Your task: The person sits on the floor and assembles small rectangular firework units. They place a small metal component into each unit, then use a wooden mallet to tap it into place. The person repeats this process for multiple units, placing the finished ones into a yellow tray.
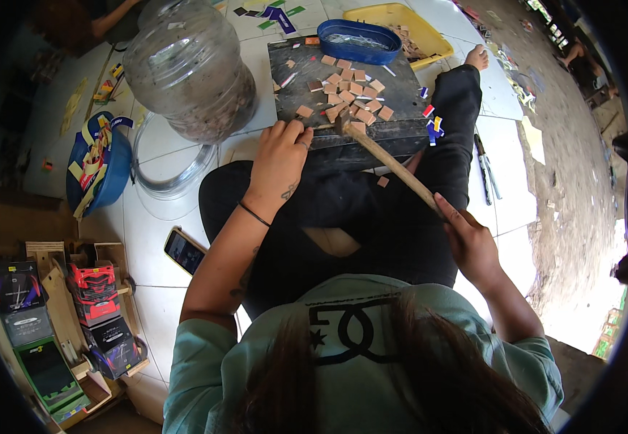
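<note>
My right hand [471, 242] grips the wooden handle of a hammer [400, 172], which slants up and left. The hammer's head rests at the near edge of a dark block [288, 58], beside scattered small brown square pieces [357, 89]. At that same edge, my left hand [282, 159] is closed with its fingers curled. A thin, light-brown strip shows between its fingertips and the hammer head; its kind cannot be made out. A blue oval tub [321, 50] with thin shiny pieces stands on the block's far side. One brown square [382, 182] lies on my dark trousers.
Behind the tub sits a yellow tray [440, 49]. To the left are a large clear plastic jug [184, 65], a wire coil [165, 189], a blue basin [115, 177] of coloured strips and a phone [184, 250]. Wooden toy trucks [97, 289] stand lower left; pens [486, 170] lie right.
</note>
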Demonstrator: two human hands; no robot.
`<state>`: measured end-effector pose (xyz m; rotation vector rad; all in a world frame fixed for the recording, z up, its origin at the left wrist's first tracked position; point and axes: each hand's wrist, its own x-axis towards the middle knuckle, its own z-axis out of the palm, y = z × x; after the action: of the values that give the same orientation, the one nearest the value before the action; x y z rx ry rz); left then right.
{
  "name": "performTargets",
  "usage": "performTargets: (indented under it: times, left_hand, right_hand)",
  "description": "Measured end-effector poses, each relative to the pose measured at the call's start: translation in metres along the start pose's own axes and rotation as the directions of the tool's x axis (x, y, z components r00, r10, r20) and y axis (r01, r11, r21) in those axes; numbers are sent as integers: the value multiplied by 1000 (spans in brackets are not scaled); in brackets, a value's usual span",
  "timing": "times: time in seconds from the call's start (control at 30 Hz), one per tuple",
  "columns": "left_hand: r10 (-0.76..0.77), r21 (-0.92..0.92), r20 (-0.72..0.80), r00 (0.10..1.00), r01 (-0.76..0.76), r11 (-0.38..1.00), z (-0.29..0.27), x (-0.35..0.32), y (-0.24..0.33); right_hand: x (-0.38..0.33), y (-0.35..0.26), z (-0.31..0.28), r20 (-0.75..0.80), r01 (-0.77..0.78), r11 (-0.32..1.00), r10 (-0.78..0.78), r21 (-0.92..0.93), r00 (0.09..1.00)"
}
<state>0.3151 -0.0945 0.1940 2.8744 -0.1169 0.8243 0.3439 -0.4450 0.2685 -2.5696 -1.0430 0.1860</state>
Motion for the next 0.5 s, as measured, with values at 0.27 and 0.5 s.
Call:
performTargets:
  times: [0.27, 0.5]
  left_hand:
    - [44, 70, 36, 998, -46, 996, -6, 4, -1]
    - [-102, -249, 240, 965, 163, 955, -15, 24, -10]
  right_hand:
    - [-1, 4, -5, 11, -66, 998, 66, -1, 998]
    - [16, 8, -16, -100, -136, 929, 181, 344, 978]
